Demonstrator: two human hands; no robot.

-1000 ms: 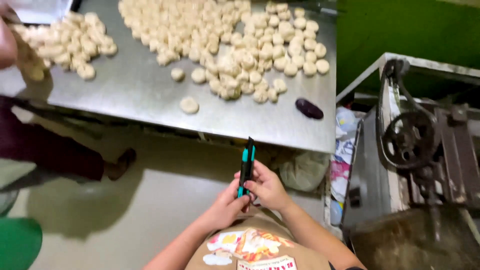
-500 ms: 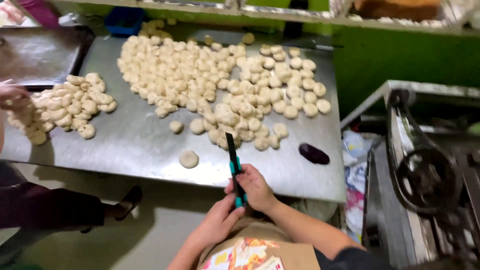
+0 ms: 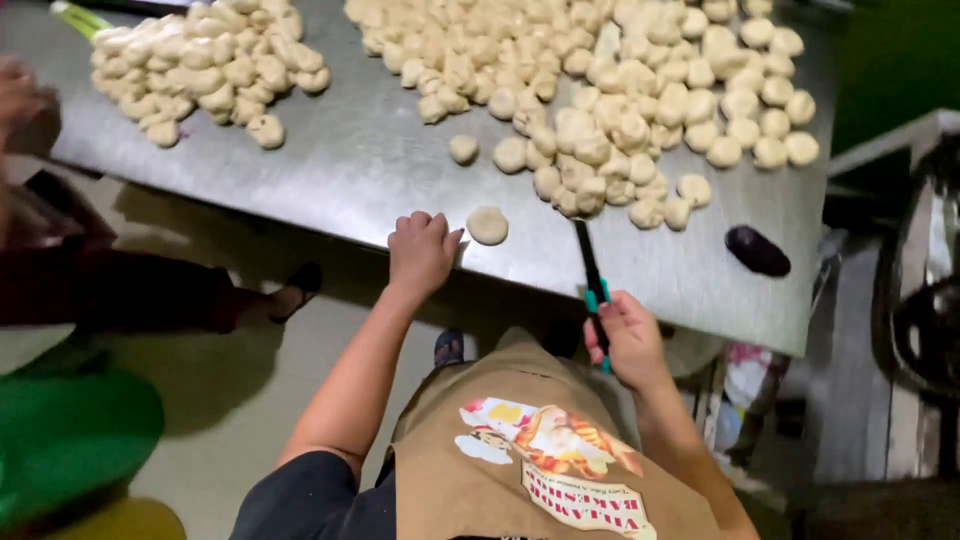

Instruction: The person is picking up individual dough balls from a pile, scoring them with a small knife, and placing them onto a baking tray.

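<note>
Both hands worked at the near edge of a steel table [image 3: 360,170] seen from above. At far left, another person's hand [image 3: 22,100] hovered, blurred, beside a small heap of dough balls [image 3: 205,65], and that person's dark-clad leg and shoe [image 3: 290,292] showed on the floor below the table.

Further right, the wearer's left hand [image 3: 421,250] rested on the table's front edge, fingers curled into a loose fist and holding nothing that could be seen. Just beside its knuckles lay a single flattened dough piece [image 3: 487,225], close to the hand; whether the two touched could not be told.

The right hand [image 3: 628,340], held off the table's edge above a tan apron [image 3: 530,450] with a printed picture, was closed around the teal-and-black handle of a knife [image 3: 592,275]. Its dark blade reached up over the edge and ended against the lowest balls of the large dough pile [image 3: 640,90], which spread across the upper middle and right of the table.

To the right of the knife, a dark, oval object [image 3: 757,250] sat alone on the bare steel near the table's corner; what it was could not be made out. At far right, beyond the table, stood grey machinery [image 3: 925,300] with a round wheel, partly cut off by the frame.
</note>
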